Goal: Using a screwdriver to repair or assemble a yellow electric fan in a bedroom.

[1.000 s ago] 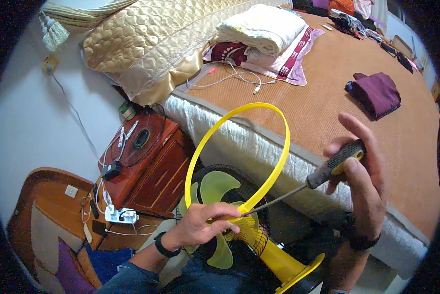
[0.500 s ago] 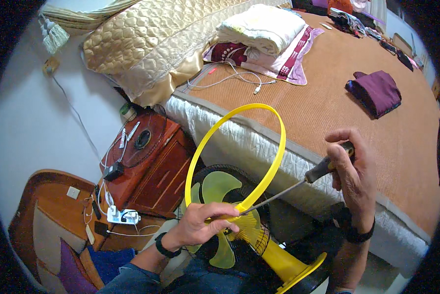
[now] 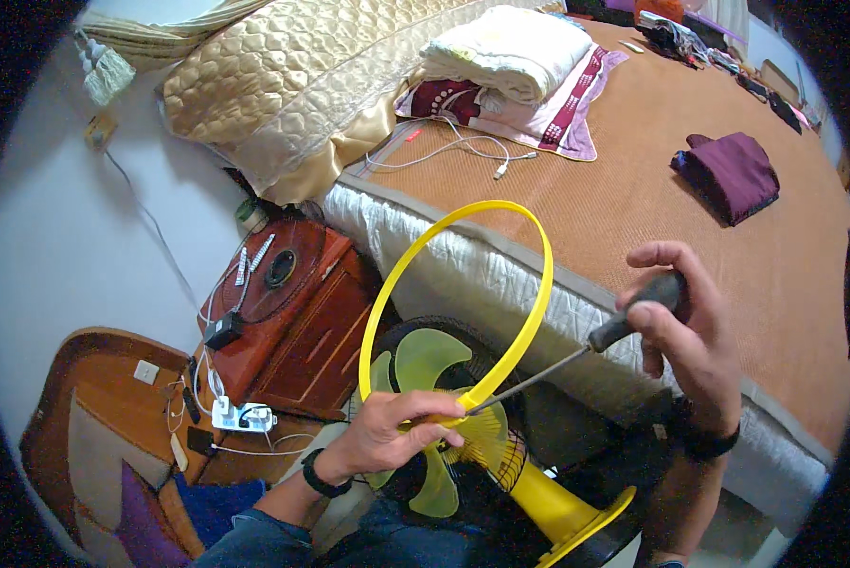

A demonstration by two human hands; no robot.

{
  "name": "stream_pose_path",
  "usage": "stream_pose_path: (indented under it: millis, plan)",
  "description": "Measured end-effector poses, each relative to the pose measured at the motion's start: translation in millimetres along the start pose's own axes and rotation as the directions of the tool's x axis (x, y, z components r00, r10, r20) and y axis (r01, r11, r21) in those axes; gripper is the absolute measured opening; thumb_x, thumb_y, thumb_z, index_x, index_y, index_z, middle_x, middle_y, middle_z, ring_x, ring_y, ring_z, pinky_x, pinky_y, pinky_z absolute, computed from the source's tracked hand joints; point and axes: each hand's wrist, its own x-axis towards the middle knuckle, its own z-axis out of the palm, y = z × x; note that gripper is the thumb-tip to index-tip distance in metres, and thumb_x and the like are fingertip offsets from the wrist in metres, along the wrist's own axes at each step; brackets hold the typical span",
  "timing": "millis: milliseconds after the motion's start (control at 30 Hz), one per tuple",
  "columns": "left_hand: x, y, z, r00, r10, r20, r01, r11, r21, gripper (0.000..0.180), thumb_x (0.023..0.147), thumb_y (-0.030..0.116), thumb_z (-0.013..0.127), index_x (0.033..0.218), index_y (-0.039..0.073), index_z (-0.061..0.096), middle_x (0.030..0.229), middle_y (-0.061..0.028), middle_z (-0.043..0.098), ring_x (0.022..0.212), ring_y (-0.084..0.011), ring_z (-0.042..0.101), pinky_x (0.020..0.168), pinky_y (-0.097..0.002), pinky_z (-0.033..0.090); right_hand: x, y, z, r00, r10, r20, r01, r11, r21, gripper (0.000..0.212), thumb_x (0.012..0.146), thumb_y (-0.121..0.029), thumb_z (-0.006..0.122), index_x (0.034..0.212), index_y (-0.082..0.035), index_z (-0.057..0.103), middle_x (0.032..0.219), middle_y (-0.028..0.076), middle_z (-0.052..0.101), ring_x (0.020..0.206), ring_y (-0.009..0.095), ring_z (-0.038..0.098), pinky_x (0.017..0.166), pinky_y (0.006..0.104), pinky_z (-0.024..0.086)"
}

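Note:
My left hand (image 3: 401,434) pinches a thin yellow plastic ring (image 3: 541,248) at its lower joint and holds it upright. In my right hand (image 3: 690,341) is a screwdriver with a dark handle (image 3: 624,322); the fingers are curled round the handle. Its metal shaft (image 3: 538,381) slants down left to the joint in the ring, by my left fingertips; the tip itself is hard to make out. Below and behind the ring lies a fan with pale green blades (image 3: 431,360) and a yellow stand (image 3: 548,506), partly covered by my left hand.
A bed with a brown woven mat (image 3: 624,204) fills the right side, bearing a folded white quilt (image 3: 510,52), a maroon cloth (image 3: 730,178) and a white cable (image 3: 463,142). A round fan grille (image 3: 264,270) rests on the red-brown cabinet (image 3: 316,327). A power strip (image 3: 243,417) lies left.
My right hand has shifted its grip on the screwdriver handle, with the fingers more spread. The left hand and ring stay almost where they were.

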Motion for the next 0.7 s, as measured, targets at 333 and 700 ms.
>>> stream_pose_path:
  millis: [333, 700]
  plan:
    - [1, 3, 0, 1.0, -0.001, -0.01, 0.001, 1.0, 0.002, 0.028, 0.096, -0.003, 0.062, 0.124, 0.001, 0.061, 0.116, -0.0171, 0.071, 0.092, -0.0239, 0.076, 0.078, -0.0308, 0.06, 5, 5, -5, 0.999, 0.042, -0.019, -0.046, 0.968, -0.247, 0.038, 0.091, -0.025, 0.072, 0.119, -0.005, 0.057, 0.077, -0.002, 0.059, 0.057, 0.005, 0.051, 0.047, 0.0217, 0.039]
    - [1, -1, -1, 1.0, 0.011, -0.005, -0.011, 1.0, 0.015, 0.028, 0.096, -0.003, 0.062, 0.124, 0.001, 0.061, 0.115, -0.0167, 0.071, 0.092, -0.0234, 0.076, 0.078, -0.031, 0.06, 6, 19, -8, 0.998, 0.052, -0.034, -0.06, 0.951, -0.302, 0.042, 0.088, -0.019, 0.073, 0.123, -0.004, 0.055, 0.096, 0.003, 0.064, 0.069, 0.006, 0.057, 0.057, 0.0202, 0.045]
